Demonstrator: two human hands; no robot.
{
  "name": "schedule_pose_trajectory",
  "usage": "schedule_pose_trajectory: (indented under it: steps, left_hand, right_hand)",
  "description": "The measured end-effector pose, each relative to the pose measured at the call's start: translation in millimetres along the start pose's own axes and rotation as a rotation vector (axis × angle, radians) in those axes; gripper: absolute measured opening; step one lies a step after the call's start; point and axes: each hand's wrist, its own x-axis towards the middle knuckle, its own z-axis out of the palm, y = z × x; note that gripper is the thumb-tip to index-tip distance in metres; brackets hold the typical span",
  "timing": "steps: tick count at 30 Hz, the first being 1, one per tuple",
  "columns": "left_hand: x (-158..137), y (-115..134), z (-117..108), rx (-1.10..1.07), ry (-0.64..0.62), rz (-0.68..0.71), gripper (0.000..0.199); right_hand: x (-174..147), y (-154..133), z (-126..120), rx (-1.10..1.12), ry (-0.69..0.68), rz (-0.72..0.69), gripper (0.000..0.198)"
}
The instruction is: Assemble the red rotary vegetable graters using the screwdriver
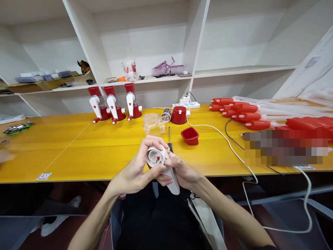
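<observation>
Both my hands close around a white crank handle (173, 184) of a rotary grater, held just past the table's front edge. Its round hollow end faces up toward me, with a small red piece inside. My left hand (139, 173) wraps the round end, thumb across its front. My right hand (186, 170) grips the side, thumb near the rim. Behind them a screwdriver (169, 137) lies on the table. Farther back are a clear plastic housing (152, 125), a metal grater drum (166, 114), a red base (179, 115) and a red hopper (189, 135).
Three assembled red-and-white rotary graters (114, 107) stand at the back left. Red-handled clear plastic parts (247, 111) are piled at the right. A white cable (226, 137) runs from a power strip (191, 105) over the edge. Another person's blurred hand (5, 155) shows at far left.
</observation>
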Motion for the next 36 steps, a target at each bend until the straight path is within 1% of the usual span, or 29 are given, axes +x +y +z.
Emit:
schedule_pose_trajectory:
  steps: [7, 10, 13, 17, 19, 21, 23, 25, 26, 29, 31, 36]
  left_hand:
    - [1, -4, 1, -0.001, 0.044, 0.046, 0.029]
    - [0, -8, 1, -0.005, 0.086, 0.054, 0.035]
    - [0, -8, 0, -0.01, 0.105, 0.03, 0.043]
    - [-1, -5, -5, 0.012, 0.065, -0.035, 0.051]
    - [-1, -4, -5, 0.058, 0.081, -0.036, 0.051]
    - [-1, -3, -4, 0.11, 0.11, -0.017, 0.052]
    - [-1, -3, -1, 0.15, 0.147, 0.005, 0.052]
    - [0, -3, 2, 0.163, 0.193, 0.02, 0.051]
    - [0, -4, 4, 0.156, 0.211, 0.02, 0.05]
    - [1, -5, 9, 0.094, 0.237, -0.001, 0.048]
    - [1, -5, 12, 0.046, 0.25, 0.004, 0.045]
    - [0, -5, 17, -0.011, 0.282, 0.015, 0.041]
  right_hand:
    - [-2, -3, 3, -0.006, 0.023, 0.0, 0.042]
    - [-1, -5, -2, -0.031, -0.014, 0.002, 0.043]
    - [-1, -7, -7, -0.069, -0.058, -0.018, 0.04]
    - [-2, -11, -11, -0.143, -0.047, -0.057, 0.041]
    - [-4, -12, -12, -0.22, -0.054, -0.06, 0.041]
    - [-5, -13, -13, -0.347, -0.06, -0.062, 0.041]
    - [-5, -12, -14, -0.472, -0.023, -0.08, 0.044]
    - [-5, -10, -14, -0.546, 0.038, -0.127, 0.045]
    - [-5, -8, -14, -0.563, 0.056, -0.153, 0.044]
    - [-4, -5, -11, -0.577, 0.055, -0.214, 0.04]
    - [-4, -4, -10, -0.587, 0.053, -0.23, 0.039]
    - [-3, -3, -7, -0.631, 0.103, -0.257, 0.04]
